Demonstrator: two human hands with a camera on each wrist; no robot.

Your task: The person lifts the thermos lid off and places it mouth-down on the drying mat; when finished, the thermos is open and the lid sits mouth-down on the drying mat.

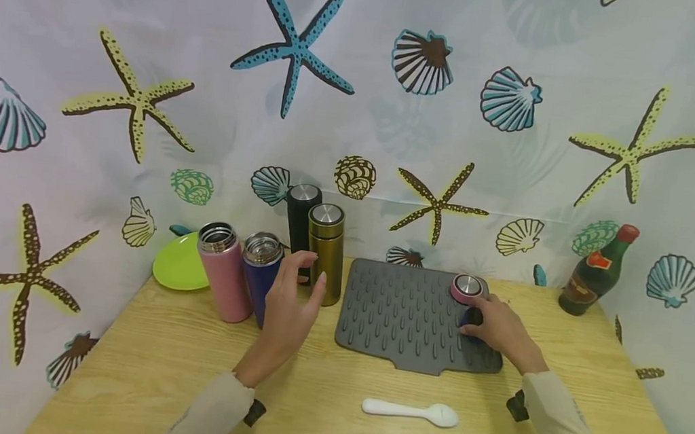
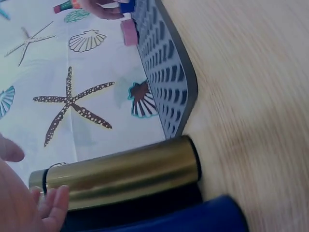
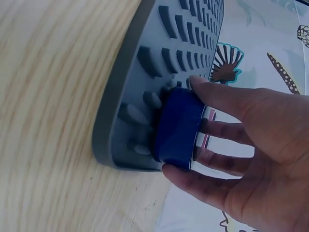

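On the grey ridged mat (image 1: 395, 309), my right hand (image 1: 503, 328) pinches a blue bottle cap (image 3: 179, 129) that sits near the mat's corner. A pink cap (image 1: 466, 288) with a silver top lies just behind it on the same mat. My left hand (image 1: 291, 308) is raised with fingers spread, holding nothing, in front of the gold thermos (image 1: 325, 263) and the blue bottle (image 1: 257, 271). The blue bottle and the pink bottle (image 1: 227, 279) stand uncapped. A black thermos (image 1: 300, 217) stands behind the gold one, and both have their lids on.
A white spoon (image 1: 408, 411) lies on the wooden table (image 1: 319, 419) in front of the mat. At the back left, a green plate (image 1: 179, 265) is behind the pink bottle. A dark green glass bottle (image 1: 597, 274) leans at the back right by the patterned curtain (image 1: 354, 136).
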